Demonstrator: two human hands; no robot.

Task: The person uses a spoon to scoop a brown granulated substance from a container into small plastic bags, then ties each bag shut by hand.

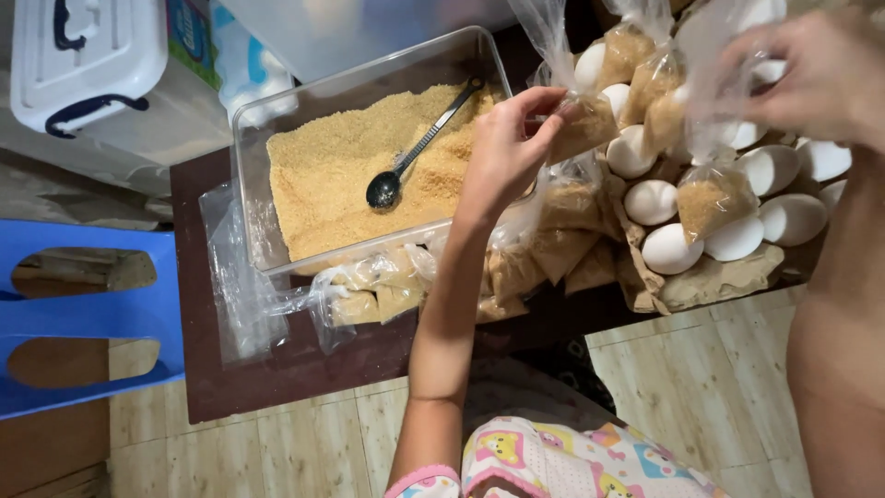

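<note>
left hand (505,148) pinches a crinkly clear bag of brown granules (583,124), just right of the clear plastic tub (277,138). right hand (811,78) clenches a second filmy bag (714,198) over smooth white eggs (650,201), further right of that tub.

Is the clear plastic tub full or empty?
Partly full: brown granules fill much of the clear tub, with a black spoon lying on top.
</note>
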